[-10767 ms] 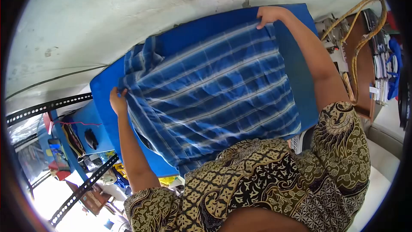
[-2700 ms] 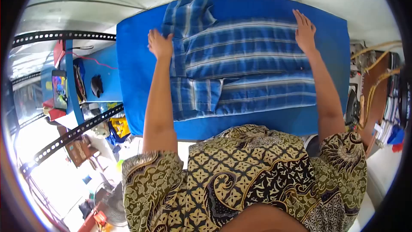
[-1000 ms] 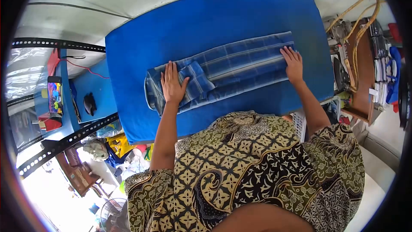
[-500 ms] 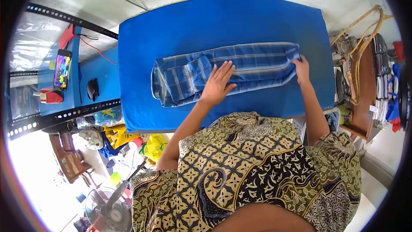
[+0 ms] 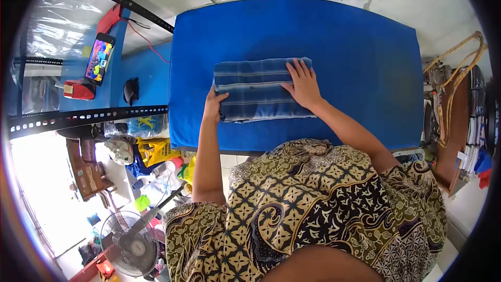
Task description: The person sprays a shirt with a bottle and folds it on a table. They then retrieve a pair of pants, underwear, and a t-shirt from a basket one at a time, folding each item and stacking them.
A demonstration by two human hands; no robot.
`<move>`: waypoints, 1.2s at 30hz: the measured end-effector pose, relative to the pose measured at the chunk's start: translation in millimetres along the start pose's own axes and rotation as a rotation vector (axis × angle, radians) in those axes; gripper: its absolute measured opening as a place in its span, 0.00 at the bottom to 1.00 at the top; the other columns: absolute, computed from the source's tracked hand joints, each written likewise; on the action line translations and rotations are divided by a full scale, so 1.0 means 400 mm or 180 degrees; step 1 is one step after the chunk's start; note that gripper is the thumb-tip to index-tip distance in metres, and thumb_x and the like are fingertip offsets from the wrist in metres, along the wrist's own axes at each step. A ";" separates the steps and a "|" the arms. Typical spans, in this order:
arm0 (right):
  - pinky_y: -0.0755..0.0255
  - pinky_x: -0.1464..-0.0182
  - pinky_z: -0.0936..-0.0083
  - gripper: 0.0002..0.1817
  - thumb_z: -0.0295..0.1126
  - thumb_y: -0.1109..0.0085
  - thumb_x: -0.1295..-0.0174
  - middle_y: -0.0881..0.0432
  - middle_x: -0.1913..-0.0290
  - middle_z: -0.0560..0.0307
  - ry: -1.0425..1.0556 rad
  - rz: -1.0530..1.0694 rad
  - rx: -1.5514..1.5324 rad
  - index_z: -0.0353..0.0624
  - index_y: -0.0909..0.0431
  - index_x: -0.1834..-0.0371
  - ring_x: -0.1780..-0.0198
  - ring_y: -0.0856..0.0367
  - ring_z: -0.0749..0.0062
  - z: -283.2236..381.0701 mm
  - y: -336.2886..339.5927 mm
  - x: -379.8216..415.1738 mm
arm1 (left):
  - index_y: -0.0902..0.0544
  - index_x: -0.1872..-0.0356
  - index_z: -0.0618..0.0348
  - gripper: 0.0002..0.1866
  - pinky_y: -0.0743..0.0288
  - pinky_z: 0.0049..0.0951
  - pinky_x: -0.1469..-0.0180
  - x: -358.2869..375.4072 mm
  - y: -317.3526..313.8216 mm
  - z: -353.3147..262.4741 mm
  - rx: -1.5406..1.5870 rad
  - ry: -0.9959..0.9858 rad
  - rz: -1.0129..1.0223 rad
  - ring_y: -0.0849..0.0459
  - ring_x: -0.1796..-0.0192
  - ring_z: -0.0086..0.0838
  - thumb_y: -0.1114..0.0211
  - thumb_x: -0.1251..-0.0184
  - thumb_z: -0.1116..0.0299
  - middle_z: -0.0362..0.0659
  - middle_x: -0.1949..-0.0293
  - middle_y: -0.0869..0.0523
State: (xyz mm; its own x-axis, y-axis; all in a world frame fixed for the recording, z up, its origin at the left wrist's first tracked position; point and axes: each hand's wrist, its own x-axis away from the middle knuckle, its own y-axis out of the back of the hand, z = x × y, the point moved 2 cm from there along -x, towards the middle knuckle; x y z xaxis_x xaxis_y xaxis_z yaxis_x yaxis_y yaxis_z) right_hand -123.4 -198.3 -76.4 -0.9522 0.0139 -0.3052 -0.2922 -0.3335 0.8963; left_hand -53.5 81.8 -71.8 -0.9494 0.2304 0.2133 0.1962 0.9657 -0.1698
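A blue plaid shirt, folded into a compact rectangle with pale stripes running across it, lies on the blue cloth-covered table. At its left edge, my left hand grips the cloth, thumb on top and the other fingers mostly hidden underneath. My right hand rests flat on the shirt's right end with its fingers spread. The lower layers of the fold are hidden.
To the left, a phone with a lit screen leans on a blue shelf, near a dark object. A standing fan is at lower left. Yellow bags lie below the shelf. Coiled rope hangs at right, before stacked clothes.
The long strip of shirt has been folded over to about half its length. My left hand moved to its left edge; my right hand moved from the far end onto the top. The view shifted.
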 end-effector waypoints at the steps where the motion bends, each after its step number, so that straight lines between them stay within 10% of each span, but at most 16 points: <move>1: 0.58 0.34 0.50 0.35 0.53 0.56 0.39 0.51 0.31 0.50 -0.0130 0.0435 0.0176 0.43 0.46 0.35 0.30 0.55 0.58 -0.046 -0.057 0.026 | 0.34 0.43 0.65 0.29 0.31 0.30 0.48 -0.044 0.058 0.064 -0.0570 -0.0206 -0.0068 0.24 0.50 0.31 0.44 0.52 0.85 0.46 0.51 0.23; 4: 0.62 0.33 0.51 0.36 0.55 0.59 0.39 0.54 0.30 0.53 -0.0038 0.0421 0.0294 0.44 0.49 0.33 0.29 0.60 0.61 -0.067 -0.060 0.042 | 0.34 0.43 0.66 0.27 0.36 0.32 0.42 -0.011 0.003 0.034 -0.2323 -0.0613 -0.1023 0.27 0.45 0.33 0.45 0.49 0.84 0.51 0.50 0.25; 6: 0.63 0.32 0.53 0.37 0.57 0.61 0.39 0.55 0.30 0.54 -0.0055 0.0505 0.0369 0.45 0.50 0.33 0.28 0.62 0.62 -0.074 -0.051 0.052 | 0.33 0.44 0.63 0.25 0.41 0.40 0.39 0.052 -0.141 -0.055 -0.4433 -0.2303 -0.1641 0.31 0.41 0.39 0.45 0.47 0.79 0.53 0.46 0.28; 10: 0.50 0.37 0.55 0.35 0.46 0.45 0.43 0.45 0.35 0.44 -0.0166 -0.0612 -0.0597 0.38 0.45 0.37 0.34 0.45 0.54 -0.090 -0.013 0.082 | 0.40 0.37 0.60 0.32 0.52 0.44 0.34 0.076 -0.175 0.097 -0.5002 -0.1911 0.0141 0.47 0.32 0.40 0.44 0.41 0.56 0.48 0.34 0.44; 13: 0.36 0.47 0.67 0.35 0.36 0.38 0.48 0.32 0.44 0.43 -0.2455 -0.0259 -0.2447 0.34 0.43 0.40 0.45 0.31 0.60 -0.103 -0.016 0.142 | 0.37 0.39 0.59 0.31 0.48 0.44 0.36 0.080 -0.190 0.076 -0.5146 -0.1753 -0.0112 0.46 0.32 0.39 0.41 0.42 0.58 0.48 0.35 0.43; 16: 0.32 0.53 0.75 0.24 0.30 0.35 0.53 0.22 0.58 0.51 -0.2274 0.0604 -0.4213 0.33 0.29 0.52 0.57 0.24 0.71 -0.082 0.078 0.081 | 0.30 0.49 0.58 0.24 0.33 0.41 0.50 0.103 -0.226 0.002 -0.3890 -0.1303 0.0077 0.31 0.42 0.43 0.36 0.47 0.62 0.52 0.47 0.28; 19: 0.29 0.62 0.77 0.15 0.24 0.37 0.55 0.20 0.64 0.53 -0.0705 0.0378 -0.3263 0.34 0.24 0.61 0.64 0.21 0.71 0.014 0.297 -0.048 | 0.31 0.48 0.56 0.30 0.30 0.44 0.54 -0.032 -0.206 0.095 -0.1467 -0.0256 0.0300 0.27 0.46 0.38 0.47 0.42 0.42 0.47 0.49 0.25; 20: 0.29 0.64 0.77 0.16 0.24 0.37 0.57 0.20 0.65 0.53 0.0072 0.0459 -0.2901 0.35 0.24 0.61 0.66 0.21 0.68 0.055 0.375 -0.067 | 0.32 0.46 0.55 0.37 0.31 0.47 0.51 0.000 -0.298 -0.067 -0.0035 0.0949 0.0103 0.28 0.45 0.36 0.57 0.42 0.32 0.43 0.47 0.26; 21: 0.29 0.66 0.76 0.17 0.23 0.37 0.59 0.20 0.67 0.54 0.0833 0.0519 -0.2493 0.37 0.23 0.61 0.67 0.21 0.64 0.091 0.442 -0.078 | 0.34 0.43 0.56 0.45 0.27 0.34 0.54 -0.005 -0.342 -0.143 0.0745 0.0765 0.0397 0.23 0.53 0.37 0.63 0.48 0.25 0.48 0.50 0.24; 22: 0.29 0.68 0.73 0.18 0.24 0.37 0.62 0.23 0.70 0.55 0.1097 0.0705 -0.2195 0.43 0.22 0.63 0.69 0.23 0.59 0.118 0.482 -0.071 | 0.28 0.49 0.58 0.42 0.26 0.34 0.56 -0.063 -0.344 -0.163 0.1642 0.0899 0.1180 0.21 0.58 0.37 0.59 0.46 0.28 0.47 0.57 0.20; 25: 0.29 0.69 0.71 0.10 0.27 0.41 0.59 0.30 0.73 0.59 0.1849 0.0814 -0.0910 0.47 0.22 0.69 0.69 0.24 0.67 0.140 0.497 -0.030 | 0.24 0.59 0.63 0.20 0.23 0.35 0.62 -0.108 -0.402 -0.243 0.0871 0.1081 0.1052 0.19 0.64 0.35 0.44 0.40 0.54 0.49 0.68 0.19; 28: 0.29 0.69 0.72 0.05 0.28 0.47 0.53 0.30 0.73 0.60 0.2002 0.0523 -0.0152 0.45 0.22 0.72 0.68 0.25 0.69 0.125 0.418 0.002 | 0.28 0.56 0.66 0.18 0.22 0.37 0.59 -0.156 -0.432 -0.214 0.0292 0.1332 0.1158 0.19 0.64 0.37 0.42 0.51 0.75 0.50 0.67 0.21; 36: 0.36 0.52 0.61 0.27 0.37 0.40 0.51 0.29 0.53 0.53 0.1172 0.1177 -0.0728 0.44 0.31 0.46 0.50 0.31 0.61 0.017 0.103 0.189 | 0.33 0.47 0.63 0.27 0.28 0.36 0.60 -0.212 -0.278 0.120 -0.0584 0.1296 0.0542 0.21 0.61 0.34 0.39 0.53 0.75 0.46 0.62 0.21</move>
State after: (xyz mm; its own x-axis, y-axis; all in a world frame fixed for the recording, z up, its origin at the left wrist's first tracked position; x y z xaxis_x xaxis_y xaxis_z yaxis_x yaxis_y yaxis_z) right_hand -207.9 -204.5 -60.2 -0.8815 -0.4585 -0.1130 0.1206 -0.4499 0.8849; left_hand -6.5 -50.9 -117.2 -0.7339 0.3798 0.5632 0.4154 0.9069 -0.0703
